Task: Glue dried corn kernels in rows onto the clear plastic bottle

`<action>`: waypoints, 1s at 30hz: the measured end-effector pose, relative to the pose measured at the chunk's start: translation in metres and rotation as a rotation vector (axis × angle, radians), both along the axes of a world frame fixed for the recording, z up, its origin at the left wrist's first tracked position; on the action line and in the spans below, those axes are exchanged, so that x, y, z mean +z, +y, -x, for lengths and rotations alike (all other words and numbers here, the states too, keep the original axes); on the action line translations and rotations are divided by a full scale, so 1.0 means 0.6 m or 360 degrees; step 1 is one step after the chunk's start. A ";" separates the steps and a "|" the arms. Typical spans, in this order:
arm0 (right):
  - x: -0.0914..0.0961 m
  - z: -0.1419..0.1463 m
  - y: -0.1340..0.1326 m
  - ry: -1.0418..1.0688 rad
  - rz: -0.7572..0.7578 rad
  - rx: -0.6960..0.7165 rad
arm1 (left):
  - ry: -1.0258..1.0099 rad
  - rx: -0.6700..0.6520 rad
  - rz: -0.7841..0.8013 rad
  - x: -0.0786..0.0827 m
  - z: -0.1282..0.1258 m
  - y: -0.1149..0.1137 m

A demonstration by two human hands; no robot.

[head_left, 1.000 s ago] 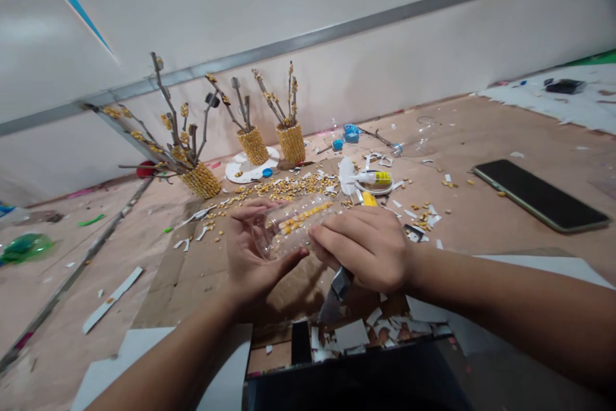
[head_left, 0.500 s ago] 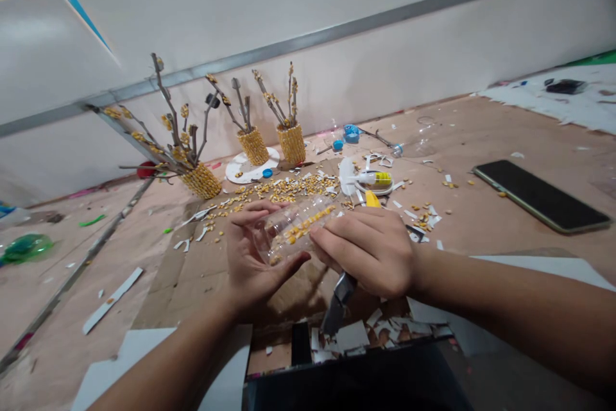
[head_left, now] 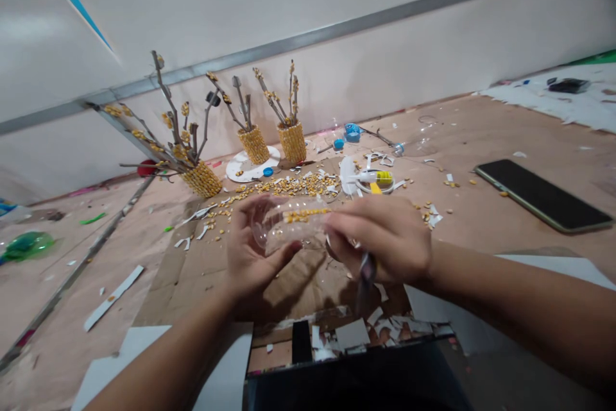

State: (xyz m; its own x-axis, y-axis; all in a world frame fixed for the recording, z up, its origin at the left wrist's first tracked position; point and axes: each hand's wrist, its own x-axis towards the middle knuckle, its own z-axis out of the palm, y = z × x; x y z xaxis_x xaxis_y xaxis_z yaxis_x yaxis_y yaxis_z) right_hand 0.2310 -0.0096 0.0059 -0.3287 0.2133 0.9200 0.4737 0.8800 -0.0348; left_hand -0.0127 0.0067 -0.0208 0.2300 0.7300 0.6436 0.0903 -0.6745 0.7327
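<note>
My left hand [head_left: 253,251] curls around one end of a clear plastic bottle [head_left: 274,231], its thumb stretched along the near side. A row of yellow corn kernels [head_left: 304,215] runs lengthwise on the bottle, which lies sideways above the cardboard. My right hand [head_left: 385,234] is closed at the bottle's right end, fingertips at the end of the kernel row. From under its palm sticks the blurred grey end of what looks like a utility knife [head_left: 366,276]. A yellow part shows behind the hand. Whether a kernel sits in the right fingertips is hidden.
Loose kernels [head_left: 308,185] and a glue bottle [head_left: 378,177] lie beyond my hands. Kernel-covered pots [head_left: 202,180] with twigs stand at the back left. A phone [head_left: 543,196] lies right; paper scraps [head_left: 353,334] lie at the near edge.
My right hand has shifted slightly right, and the grey tool end has swung right with it. The bottle has turned, so the kernel row lies more level and higher up.
</note>
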 end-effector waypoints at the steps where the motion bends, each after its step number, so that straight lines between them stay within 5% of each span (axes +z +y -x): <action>1: 0.002 -0.005 0.008 0.0098 0.0105 -0.0046 | 0.0042 0.0024 0.0036 -0.004 0.005 0.006; 7: 0.011 -0.050 0.097 0.0320 0.0850 -0.0640 | 0.0327 0.0222 0.0137 -0.031 0.026 0.049; 11: 0.007 -0.066 0.133 -0.0139 0.1556 -0.0767 | 0.0491 0.0351 0.0146 -0.036 0.027 0.060; 14: -0.003 -0.063 0.139 -0.0477 0.1840 -0.0830 | 0.0588 0.0351 0.0065 -0.036 0.028 0.060; 30: -0.028 -0.052 0.140 -0.0774 0.2009 -0.0846 | 0.0420 0.0436 -0.0186 -0.004 0.043 0.047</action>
